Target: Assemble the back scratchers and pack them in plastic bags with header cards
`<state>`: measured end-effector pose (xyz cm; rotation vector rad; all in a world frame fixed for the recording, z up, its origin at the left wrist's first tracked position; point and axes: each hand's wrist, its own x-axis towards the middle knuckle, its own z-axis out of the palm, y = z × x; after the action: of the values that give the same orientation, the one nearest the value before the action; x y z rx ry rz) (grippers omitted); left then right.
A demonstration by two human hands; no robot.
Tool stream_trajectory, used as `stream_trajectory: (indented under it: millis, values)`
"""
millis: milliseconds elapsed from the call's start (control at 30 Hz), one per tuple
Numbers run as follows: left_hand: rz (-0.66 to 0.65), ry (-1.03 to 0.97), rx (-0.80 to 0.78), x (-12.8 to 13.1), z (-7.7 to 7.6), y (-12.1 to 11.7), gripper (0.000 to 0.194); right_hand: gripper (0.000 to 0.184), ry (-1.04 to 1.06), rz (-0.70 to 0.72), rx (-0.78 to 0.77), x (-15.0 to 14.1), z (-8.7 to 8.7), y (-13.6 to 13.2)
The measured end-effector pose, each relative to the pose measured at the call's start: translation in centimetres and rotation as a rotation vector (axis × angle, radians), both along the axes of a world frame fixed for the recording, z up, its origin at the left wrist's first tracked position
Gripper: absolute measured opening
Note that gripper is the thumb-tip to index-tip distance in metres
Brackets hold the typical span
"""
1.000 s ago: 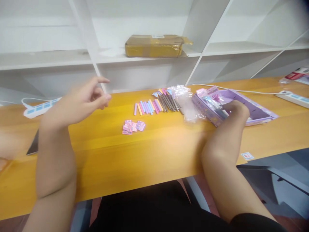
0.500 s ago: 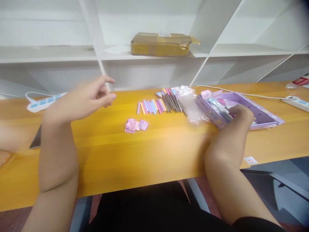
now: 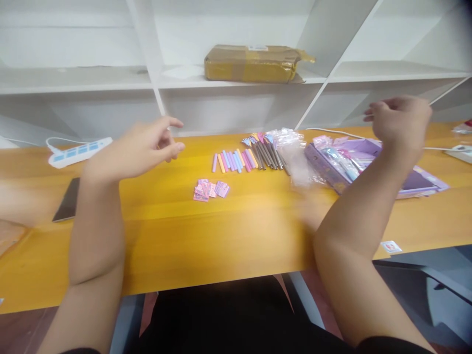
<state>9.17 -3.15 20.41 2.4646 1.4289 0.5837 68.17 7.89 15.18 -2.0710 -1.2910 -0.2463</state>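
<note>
My left hand [image 3: 153, 147] hovers above the left part of the table, index finger and thumb held apart with nothing between them. My right hand [image 3: 400, 120] is raised over the purple box [image 3: 322, 167], its fingers curled in; anything inside them is hidden. Plastic-wrapped pieces [image 3: 342, 162] lie in the box. Left of it are clear plastic bags [image 3: 295, 157] and dark pens with colourful hand-shaped tops [image 3: 265, 150]. Beside the pens is a row of pastel sticks [image 3: 234, 161]. Small pink and purple cards [image 3: 210, 190] lie nearer to me.
A taped brown parcel [image 3: 254, 64] rests on the white shelf [image 3: 177, 88] behind the table. A power strip [image 3: 79, 151] and a dark flat device [image 3: 68, 199] are at the left. Another power strip [image 3: 460, 151] and a white cable are at the right.
My right hand has risen out of the purple box and moved away toward the upper right. My left hand keeps nearly the same pose. The view has shifted slightly.
</note>
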Motion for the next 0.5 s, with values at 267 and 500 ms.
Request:
stream_trajectory:
  millis: [267, 500]
  values:
    - [-0.123, 0.058, -0.027, 5.1, -5.6, 3.8, 0.052, 0.033, -0.017, 0.374, -0.259, -10.1, -1.1, 3.2]
    - [-0.172, 0.078, -0.106, 6.4, -14.6, 9.4, 0.046, 0.019, -0.24, 0.546, -0.622, -14.9, -7.5, 7.2]
